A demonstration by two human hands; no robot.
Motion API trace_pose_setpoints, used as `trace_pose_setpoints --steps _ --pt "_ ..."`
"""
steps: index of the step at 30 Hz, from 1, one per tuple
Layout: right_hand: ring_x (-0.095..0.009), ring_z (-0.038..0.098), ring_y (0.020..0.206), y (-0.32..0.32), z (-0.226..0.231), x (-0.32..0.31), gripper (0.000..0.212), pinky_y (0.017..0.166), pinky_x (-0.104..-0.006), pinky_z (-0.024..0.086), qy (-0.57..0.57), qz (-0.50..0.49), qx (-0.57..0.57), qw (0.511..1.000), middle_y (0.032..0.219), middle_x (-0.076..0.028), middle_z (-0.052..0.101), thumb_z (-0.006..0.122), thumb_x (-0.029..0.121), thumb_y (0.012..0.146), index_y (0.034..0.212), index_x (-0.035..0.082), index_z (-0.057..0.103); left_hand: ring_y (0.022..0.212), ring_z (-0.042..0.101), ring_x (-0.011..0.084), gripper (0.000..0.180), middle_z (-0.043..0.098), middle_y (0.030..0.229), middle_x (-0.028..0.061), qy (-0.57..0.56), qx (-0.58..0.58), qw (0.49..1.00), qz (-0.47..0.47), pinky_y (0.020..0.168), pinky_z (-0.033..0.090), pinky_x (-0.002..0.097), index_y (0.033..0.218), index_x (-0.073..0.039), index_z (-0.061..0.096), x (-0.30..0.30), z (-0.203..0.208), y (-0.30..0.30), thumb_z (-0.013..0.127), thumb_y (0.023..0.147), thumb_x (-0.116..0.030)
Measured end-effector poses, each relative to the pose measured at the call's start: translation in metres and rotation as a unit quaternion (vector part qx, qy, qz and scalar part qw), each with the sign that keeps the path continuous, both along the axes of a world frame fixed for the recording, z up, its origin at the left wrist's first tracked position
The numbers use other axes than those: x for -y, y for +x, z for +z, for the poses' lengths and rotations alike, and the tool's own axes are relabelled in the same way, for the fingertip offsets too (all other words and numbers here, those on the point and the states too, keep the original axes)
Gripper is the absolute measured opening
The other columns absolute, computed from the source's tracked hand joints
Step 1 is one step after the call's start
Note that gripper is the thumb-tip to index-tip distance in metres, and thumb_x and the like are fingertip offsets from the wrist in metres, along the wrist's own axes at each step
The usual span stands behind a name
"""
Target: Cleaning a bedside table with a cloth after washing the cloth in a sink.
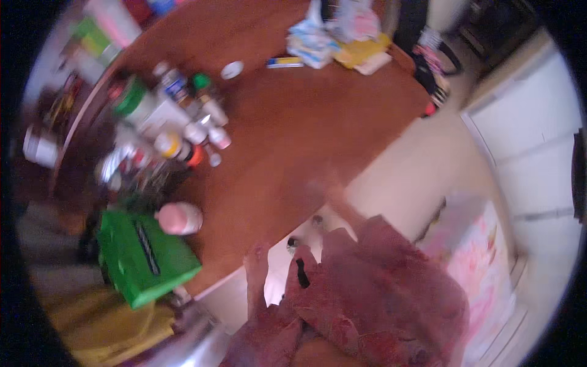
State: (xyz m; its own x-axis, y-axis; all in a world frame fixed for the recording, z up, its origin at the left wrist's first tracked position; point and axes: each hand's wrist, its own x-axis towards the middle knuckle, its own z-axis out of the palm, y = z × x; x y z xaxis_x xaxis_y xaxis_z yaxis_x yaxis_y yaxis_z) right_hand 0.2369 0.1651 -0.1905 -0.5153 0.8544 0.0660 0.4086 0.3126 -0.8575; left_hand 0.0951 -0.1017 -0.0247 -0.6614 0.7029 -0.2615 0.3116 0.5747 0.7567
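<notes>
Both my arms reach up from the lower edge in dark red sleeves (391, 281). My right hand (324, 185) is over the brown tabletop (281, 147) near its front edge. Motion smears its fingers, and I cannot make out anything in it. My left hand (257, 254) is lower, beside the same edge, blurred and partly lost against the wood. Nearest to it on the table stands a bottle with a pink top (180, 218). A bright green bag (147, 257) with a dark strip lies left of that bottle.
Several bottles and jars crowd the table's left side, among them a green-lidded jar (129, 101). Plastic packages (312, 44) and a yellow packet (362, 52) lie at the far end. White cabinets (526, 128) line the right; a pink and white cloth (477, 257) is below them.
</notes>
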Motion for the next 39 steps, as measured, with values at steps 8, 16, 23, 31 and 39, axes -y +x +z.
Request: trace_pose_setpoints --steps 8,16,23,31,39 --pt "-0.029 0.059 0.086 0.256 0.066 -0.141 0.031 0.075 -0.0383 0.049 0.097 -0.345 0.269 0.894 0.097 -0.017 0.058 0.052 0.027 0.087 0.104 0.002 0.057 0.09 0.06 0.0187 0.035 0.062 0.099 0.0122 -0.055 0.197 0.977 -0.064 0.076 0.049 0.03 0.112 -0.001 0.057 -0.084 -0.031 0.023 0.057 0.089 -0.028" --pt "-0.014 0.063 0.07 0.35 0.199 -0.041 0.054 0.055 -0.0304 0.051 -0.304 -0.327 -0.348 0.825 0.086 -0.007 0.064 0.061 0.051 0.081 0.107 0.004 0.057 0.106 0.052 0.0177 0.039 0.055 0.115 0.0127 0.108 0.279 0.888 -0.348 0.093 0.041 0.0302 0.121 0.003 0.048 -0.275 0.019 0.267 0.06 0.087 -0.012" --pt "-0.009 0.051 0.075 0.492 0.197 -0.04 0.052 0.061 -0.0232 0.04 -0.275 -0.397 -0.424 0.766 0.089 0.001 0.058 0.053 0.045 0.089 0.117 0.002 0.054 0.078 0.055 0.0101 0.025 0.06 0.087 0.0033 0.02 0.304 0.805 -0.51 0.07 0.044 0.0245 0.101 -0.001 0.058 -0.379 0.031 0.474 0.067 0.079 -0.004" --pt "-0.008 0.051 0.076 0.636 0.2 -0.108 0.037 0.062 -0.0226 0.039 -0.212 -0.488 -0.452 0.716 0.089 0.001 0.058 0.062 0.029 0.085 0.112 0.005 0.058 0.083 0.053 0.0118 0.009 0.054 0.086 0.003 0.019 0.399 0.781 -0.48 0.077 0.045 0.0274 0.089 -0.004 0.051 -0.487 0.056 0.611 0.057 0.088 -0.012" --pt "-0.01 0.055 0.078 0.732 0.189 -0.264 0.018 0.065 -0.0255 0.045 -0.141 -0.481 -0.455 0.736 0.09 -0.006 0.061 0.072 0.01 0.076 0.08 0.004 0.055 0.078 0.052 0.0141 0.014 0.053 0.09 0.0027 0.021 0.413 0.825 -0.386 0.069 0.044 0.0282 0.096 -0.009 0.049 -0.654 0.036 0.7 0.053 0.091 -0.021"
